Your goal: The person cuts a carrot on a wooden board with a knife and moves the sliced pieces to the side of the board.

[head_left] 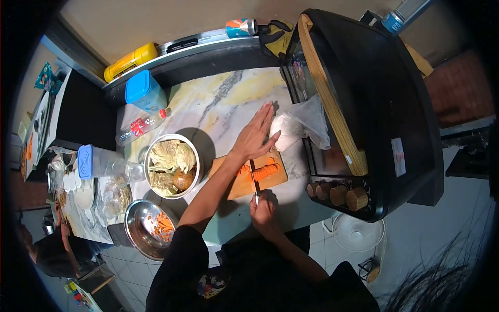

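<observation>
My right hand [263, 209] is closed round the handle of a knife [254, 179], whose blade lies across orange carrot pieces [267, 171] on a wooden cutting board [240, 189]. Beyond the board, my left hand [255, 136] is stretched out with its fingers extended, beside a white plastic bag [287, 130]. Its thumb is at the bag's edge. To the left, a white bowl [196, 177] holds cabbage and a brown round item. Nearer me, a steel bowl [136, 240] contains orange pieces.
A large black oven [364, 104] stands at the right. A plastic bottle [139, 128], a blue-lidded container [150, 96] and another container [100, 162] are at the left. Another person [52, 255] is at the far left. A strainer [358, 232] is below the counter's right side.
</observation>
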`<state>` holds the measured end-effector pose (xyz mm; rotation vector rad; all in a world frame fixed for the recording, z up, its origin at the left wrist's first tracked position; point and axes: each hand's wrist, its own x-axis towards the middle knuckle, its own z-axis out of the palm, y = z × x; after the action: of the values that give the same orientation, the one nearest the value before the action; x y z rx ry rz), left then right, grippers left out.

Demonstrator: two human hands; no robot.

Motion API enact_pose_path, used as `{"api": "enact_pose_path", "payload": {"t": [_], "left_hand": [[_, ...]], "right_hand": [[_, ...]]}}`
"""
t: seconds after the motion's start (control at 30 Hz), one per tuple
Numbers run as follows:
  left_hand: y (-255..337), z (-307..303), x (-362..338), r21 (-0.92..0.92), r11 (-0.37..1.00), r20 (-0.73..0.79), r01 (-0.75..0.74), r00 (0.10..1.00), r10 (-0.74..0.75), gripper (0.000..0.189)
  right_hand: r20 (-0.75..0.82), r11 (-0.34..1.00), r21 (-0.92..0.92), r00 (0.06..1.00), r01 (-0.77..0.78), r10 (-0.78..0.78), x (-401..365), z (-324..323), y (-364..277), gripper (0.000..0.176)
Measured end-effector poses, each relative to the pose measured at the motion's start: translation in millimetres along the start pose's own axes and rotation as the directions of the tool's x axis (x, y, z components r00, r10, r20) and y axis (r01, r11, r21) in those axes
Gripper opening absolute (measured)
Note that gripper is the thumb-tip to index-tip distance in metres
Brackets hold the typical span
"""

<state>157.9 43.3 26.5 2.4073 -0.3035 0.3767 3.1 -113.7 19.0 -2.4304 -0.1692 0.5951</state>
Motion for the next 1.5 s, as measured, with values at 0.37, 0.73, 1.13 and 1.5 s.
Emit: {"api": "enact_pose_path", "payload": {"t": [0.37,0.73,1.13,1.5], "left_hand": [[54,-80,-21,-0.417,0.827,-0.281,0.377,0.812,-0.512,0.026],[88,-21,-139,-0.192,0.834,-0.119,0.517,0.831,-0.543,0.033],[75,-9,-144,-0.342,0.82,-0.148,0.46,0.835,-0.53,0.026],[77,-9,-144,-0.454,0.723,-0.096,0.52,0.778,-0.62,0.03]], "right_hand": [[-0.01,1.0,0.01,1.0,0.027,-0.026,3,2,3,0.027],[0.076,0.995,0.073,0.994,0.075,-0.08,6,-2,9,0.032],[-0.013,0.978,0.123,0.986,0.168,-0.167,7,-6,6,0.021],[-0.028,0.968,0.153,0.98,0.2,-0.198,7,-10,6,0.021]]}}
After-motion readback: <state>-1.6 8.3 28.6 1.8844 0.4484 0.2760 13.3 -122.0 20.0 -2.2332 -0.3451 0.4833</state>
